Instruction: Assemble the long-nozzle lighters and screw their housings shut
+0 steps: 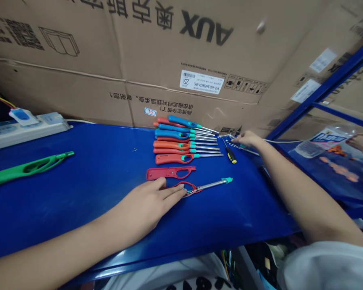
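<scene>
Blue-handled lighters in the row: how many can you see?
3 visible: the farthest blue lighter at the back, the middle blue lighter just nearer, and the nearest blue lighter beyond the orange lighter. Overlap may hide more.

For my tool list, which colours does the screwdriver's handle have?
The screwdriver's handle is black and yellow, seen best in the head view.

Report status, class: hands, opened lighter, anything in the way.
Left hand touching opened red lighter. Right hand farther back, grip unclear. Screwdriver lies between right hand and lighter, possibly in the way.
</scene>
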The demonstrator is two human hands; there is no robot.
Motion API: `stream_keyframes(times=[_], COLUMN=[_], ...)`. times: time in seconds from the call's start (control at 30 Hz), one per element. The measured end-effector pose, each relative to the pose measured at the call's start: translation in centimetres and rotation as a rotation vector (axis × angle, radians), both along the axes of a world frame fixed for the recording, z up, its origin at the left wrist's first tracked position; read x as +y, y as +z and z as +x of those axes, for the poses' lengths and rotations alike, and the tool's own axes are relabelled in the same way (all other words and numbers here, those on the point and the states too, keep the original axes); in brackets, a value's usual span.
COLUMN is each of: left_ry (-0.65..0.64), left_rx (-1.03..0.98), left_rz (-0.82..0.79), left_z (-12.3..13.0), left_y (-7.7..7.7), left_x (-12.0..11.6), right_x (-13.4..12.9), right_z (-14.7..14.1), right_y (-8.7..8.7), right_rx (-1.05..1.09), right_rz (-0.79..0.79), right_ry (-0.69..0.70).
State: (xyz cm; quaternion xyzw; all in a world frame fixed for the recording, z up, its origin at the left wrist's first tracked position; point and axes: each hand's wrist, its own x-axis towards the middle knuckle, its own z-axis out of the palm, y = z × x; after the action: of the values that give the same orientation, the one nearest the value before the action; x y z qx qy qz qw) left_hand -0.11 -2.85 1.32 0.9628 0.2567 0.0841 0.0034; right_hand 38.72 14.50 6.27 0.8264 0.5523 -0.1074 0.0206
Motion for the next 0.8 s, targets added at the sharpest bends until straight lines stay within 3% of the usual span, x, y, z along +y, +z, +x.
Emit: stream_keyframes(times=[0.13,0.27,0.4,0.53,0.63,0.8], left_ry=[0.022,0.058,0.197,0.296,0.299,0.363], left_rx=[-0.063,-0.158,-0.442,-0.743,-0.944,-1.125], left_rz=[-0.055,-0.138,-0.32,-0.618,-0.821,-0.948], left_z=[-0.2,0.1,0.6,1.1,1.4,1.5], left_y=[-0.1,-0.1,0.6,0.9,0.7,0.7], left_x=[0.2,0.3,0.4,0.4,0.5,0.9], right_x=[-2.5,-7.4,-12.2,-15.0,-15.6,-15.3], right_z=[-2.9,-8.1,-13.6,-16.6,-16.9,-15.7], right_y=[1.3,1.0,-0.5,-2.0,-2.9,-3.5], right_rx=[-0.019,0.155,0.734,1.039,1.05,0.802], right_rz=[0.194,0.302,0.252,0.11,0.124,0.286], right_ry=[0.039,0.279,0.582,0.705,0.821,1.04])
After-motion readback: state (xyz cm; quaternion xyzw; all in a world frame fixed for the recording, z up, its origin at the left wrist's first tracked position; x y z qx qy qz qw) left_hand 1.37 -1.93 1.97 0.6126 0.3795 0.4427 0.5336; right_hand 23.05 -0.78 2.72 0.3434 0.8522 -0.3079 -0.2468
